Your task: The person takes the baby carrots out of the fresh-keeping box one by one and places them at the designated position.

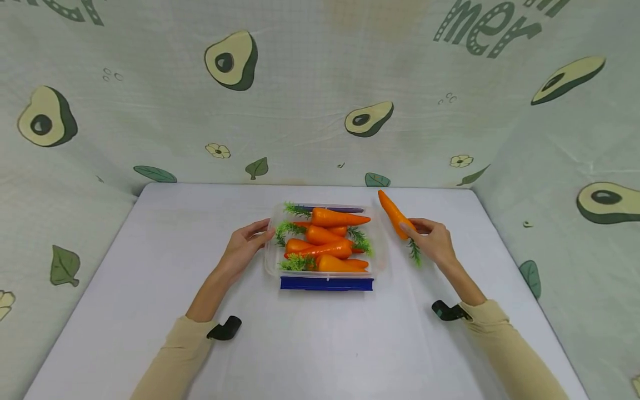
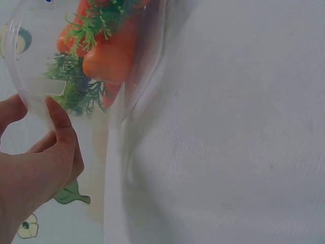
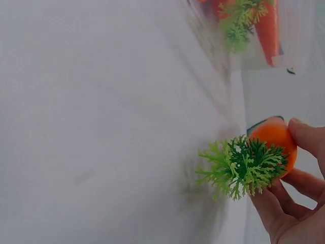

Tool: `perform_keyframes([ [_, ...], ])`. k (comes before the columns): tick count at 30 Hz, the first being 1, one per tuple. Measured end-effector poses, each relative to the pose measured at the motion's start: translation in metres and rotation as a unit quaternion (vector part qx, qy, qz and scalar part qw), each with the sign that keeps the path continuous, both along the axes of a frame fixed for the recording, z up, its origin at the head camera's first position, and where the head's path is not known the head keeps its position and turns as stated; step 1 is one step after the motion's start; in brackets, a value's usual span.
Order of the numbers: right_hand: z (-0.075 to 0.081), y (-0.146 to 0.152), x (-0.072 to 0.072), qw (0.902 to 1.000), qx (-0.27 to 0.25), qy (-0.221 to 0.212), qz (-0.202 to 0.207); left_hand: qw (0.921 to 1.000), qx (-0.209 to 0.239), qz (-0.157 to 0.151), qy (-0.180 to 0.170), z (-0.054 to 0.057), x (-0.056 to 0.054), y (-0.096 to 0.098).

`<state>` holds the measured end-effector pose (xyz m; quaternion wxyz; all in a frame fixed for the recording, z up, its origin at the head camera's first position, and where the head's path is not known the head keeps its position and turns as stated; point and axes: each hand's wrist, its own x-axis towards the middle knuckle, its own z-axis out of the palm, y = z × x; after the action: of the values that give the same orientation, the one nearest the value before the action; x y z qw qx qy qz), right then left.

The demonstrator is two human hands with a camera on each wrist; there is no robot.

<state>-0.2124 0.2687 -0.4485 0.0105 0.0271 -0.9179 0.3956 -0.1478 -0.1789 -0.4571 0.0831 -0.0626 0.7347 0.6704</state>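
Pinching a long, tapering orange carrot (image 1: 390, 211) near its feathery green top (image 3: 244, 165), the fingers of my right hand (image 1: 433, 240) are drawn in around it, just right of a clear rectangular plastic container (image 1: 327, 275). Its narrow tip points away from me; whether it touches the white counter (image 1: 320, 344) I cannot tell. With thumb and fingers almost together, my left hand (image 1: 241, 250) grips the container's left rim. Inside lies a pile of glossy orange carrots (image 1: 322, 235) with green sprigs. A dark blue plastic strip (image 1: 326, 284) runs along the container's near side.
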Motion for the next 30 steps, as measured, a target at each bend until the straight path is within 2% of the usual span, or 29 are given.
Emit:
perform_keyframes([
  [6, -0.0068, 0.001, 0.0016, 0.9997, 0.011, -0.02, -0.01, 1.0, 0.009, 0.0, -0.002, 0.0016, -0.001, 0.0016],
  [13, -0.0077, 0.0012, 0.0002, 0.9993, 0.017, -0.029, -0.015, 0.9999, 0.011, -0.002, 0.0, 0.0047, -0.0007, 0.0018],
  [22, -0.0051, -0.0011, -0.0037, 0.9981, 0.041, -0.045, 0.009, 1.0, 0.007, 0.003, -0.002, 0.0031, -0.0008, 0.0011],
  [30, -0.0031, -0.0013, -0.0028, 0.9972, 0.041, -0.057, 0.026, 1.0, 0.008, 0.002, -0.003, 0.0015, 0.0002, 0.0004],
])
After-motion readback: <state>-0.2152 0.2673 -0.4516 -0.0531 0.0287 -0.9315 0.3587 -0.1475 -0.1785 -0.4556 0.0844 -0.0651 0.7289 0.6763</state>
